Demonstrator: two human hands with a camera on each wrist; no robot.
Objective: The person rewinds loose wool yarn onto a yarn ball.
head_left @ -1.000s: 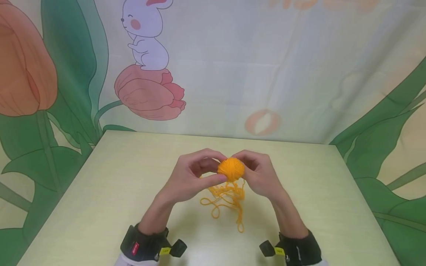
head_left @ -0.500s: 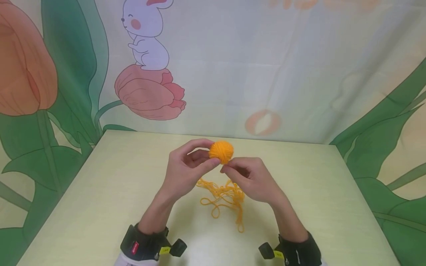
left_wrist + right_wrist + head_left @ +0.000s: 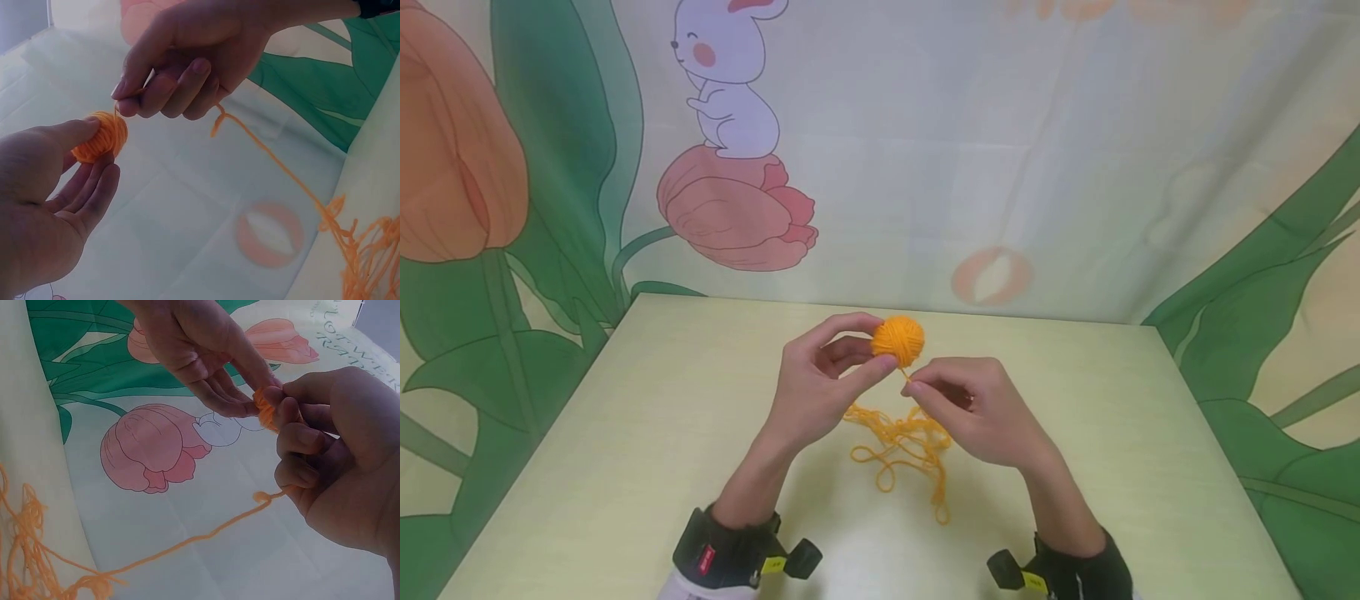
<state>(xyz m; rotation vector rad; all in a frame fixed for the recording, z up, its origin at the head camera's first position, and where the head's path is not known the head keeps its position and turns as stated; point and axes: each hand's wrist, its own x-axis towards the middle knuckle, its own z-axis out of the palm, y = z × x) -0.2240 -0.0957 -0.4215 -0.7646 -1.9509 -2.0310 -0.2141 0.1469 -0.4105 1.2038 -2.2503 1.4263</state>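
A small ball of orange yarn (image 3: 898,340) is held up above the table by my left hand (image 3: 820,379), thumb on the near side and fingers behind. Just to its lower right, my right hand (image 3: 973,408) pinches the strand (image 3: 906,375) that comes off the ball, between thumb and forefinger. In the left wrist view the yarn ball (image 3: 103,137) sits at the left fingertips, and the strand (image 3: 269,150) runs on from under the right hand down to the table. Loose yarn (image 3: 898,433) lies in a tangled heap below both hands.
The pale table (image 3: 662,433) reaches back to a hanging cloth (image 3: 910,167) printed with a rabbit and tulips. Black wrist bands with small cameras (image 3: 802,558) sit on both forearms, over the table's near part.
The ball moved up and left with my left hand. My right hand went from touching the ball's right side to below it, then drew slightly away, showing a short strand.
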